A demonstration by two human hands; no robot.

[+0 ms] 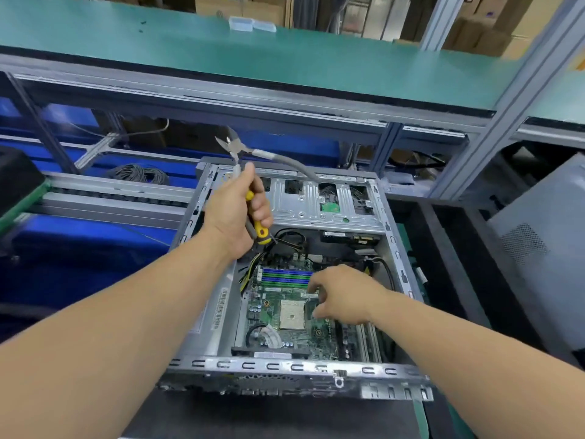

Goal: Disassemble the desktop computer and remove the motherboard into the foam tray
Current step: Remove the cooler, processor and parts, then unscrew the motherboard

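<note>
Green motherboard (pixel 285 312) seated in open grey metal computer case (pixel 285 365) | left hand (pixel 234 213) raised above case, gripping yellow-handled pliers (pixel 253 213) | right hand (pixel 342 296) over board, fingers curled; contents cannot tell.

Green shelf (pixel 316 61), clear plastic boxes (pixel 251 24), coiled grey cable (pixel 141 174).

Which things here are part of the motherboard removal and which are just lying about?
Job: computer case, motherboard, pliers in left hand, right hand over the board.
Lying about: wire coil, clear plastic boxes, cardboard boxes.
</note>
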